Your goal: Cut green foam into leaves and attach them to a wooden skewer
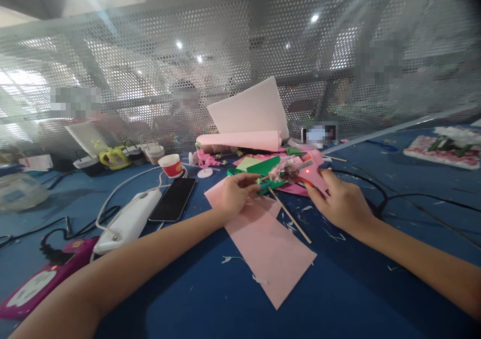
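My right hand is wrapped round the handle of a pink hot glue gun, a finger at its orange trigger. A small red light glows on its side, and its front end, crusted with pale matter, points left toward my other hand. With fingertips pinched together, my left hand holds a small pale-green piece near the gun's tip; its exact kind is too small to tell. Beneath that hand lies pink paper. A thin wooden stick slants down to the right beside it.
Green paper lies behind my hands. To the left are a black phone, a white power strip, a purple socket block and a red paper cup. A pink paper roll lies before the perforated screen. Cables cross both sides.
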Motion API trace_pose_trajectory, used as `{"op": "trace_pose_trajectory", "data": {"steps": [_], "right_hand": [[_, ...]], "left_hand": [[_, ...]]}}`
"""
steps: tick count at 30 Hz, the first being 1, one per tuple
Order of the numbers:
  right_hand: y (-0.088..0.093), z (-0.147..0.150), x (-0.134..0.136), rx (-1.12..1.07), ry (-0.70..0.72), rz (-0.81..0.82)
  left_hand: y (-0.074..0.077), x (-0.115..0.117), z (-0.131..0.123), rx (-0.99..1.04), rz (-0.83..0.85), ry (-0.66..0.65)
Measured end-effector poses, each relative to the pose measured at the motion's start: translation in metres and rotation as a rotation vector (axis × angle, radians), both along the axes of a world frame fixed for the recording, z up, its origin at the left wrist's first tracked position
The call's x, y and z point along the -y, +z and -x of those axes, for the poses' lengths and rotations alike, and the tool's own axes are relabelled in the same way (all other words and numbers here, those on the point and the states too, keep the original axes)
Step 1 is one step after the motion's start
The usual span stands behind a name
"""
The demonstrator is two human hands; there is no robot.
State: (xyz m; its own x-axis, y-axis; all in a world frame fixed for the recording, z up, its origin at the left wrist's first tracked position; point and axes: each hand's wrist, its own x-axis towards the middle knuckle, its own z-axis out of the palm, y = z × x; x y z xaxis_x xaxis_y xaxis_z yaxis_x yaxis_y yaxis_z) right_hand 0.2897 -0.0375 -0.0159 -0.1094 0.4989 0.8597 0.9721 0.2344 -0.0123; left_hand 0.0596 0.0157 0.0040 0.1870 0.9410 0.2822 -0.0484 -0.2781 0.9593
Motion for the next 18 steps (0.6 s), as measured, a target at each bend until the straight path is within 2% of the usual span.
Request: {"op": "trace_pose_trajectory", "data": {"steps": [18], "right_hand": [[0.0002, 0.0010, 0.0012, 0.003, -0.017, 0.015]], "left_hand": [[-0.0015, -0.0008, 0.0016, -0.023, -0.013, 0.020]]}}
